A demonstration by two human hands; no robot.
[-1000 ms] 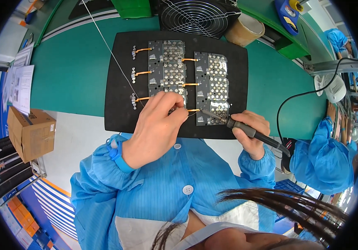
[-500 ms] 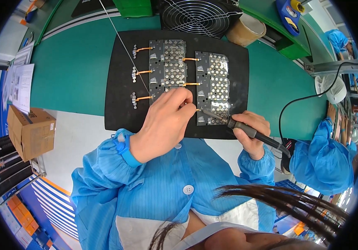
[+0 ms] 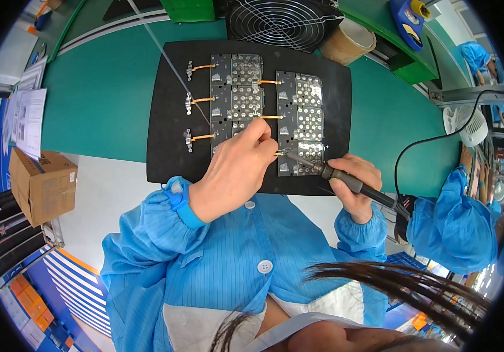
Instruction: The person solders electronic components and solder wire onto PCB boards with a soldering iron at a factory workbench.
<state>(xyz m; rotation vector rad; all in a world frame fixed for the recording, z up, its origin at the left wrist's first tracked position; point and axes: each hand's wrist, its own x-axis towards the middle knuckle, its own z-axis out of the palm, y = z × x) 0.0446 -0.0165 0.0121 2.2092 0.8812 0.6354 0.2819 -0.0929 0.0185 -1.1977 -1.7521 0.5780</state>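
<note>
My right hand grips a soldering iron by its dark handle. The metal tip reaches left to the edge of the lowest board in the right column of circuit boards. Beside that tip, my left hand is closed in a pinch over the lower board of the left column. What its fingertips hold is hidden; a short orange strip end shows just past them. A thin wire slants down from the upper left toward this hand. Orange flex strips join other boards to small metal connectors.
The boards lie on a black mat on a green bench. A fan with a wire guard and a tan round container stand behind it. The iron's black cord loops at right, near another person's blue sleeve.
My left hand has shifted slightly, its fingers still pinched near the iron's tip. The upper part of the thin wire has swung left. My right hand stays almost in place.
</note>
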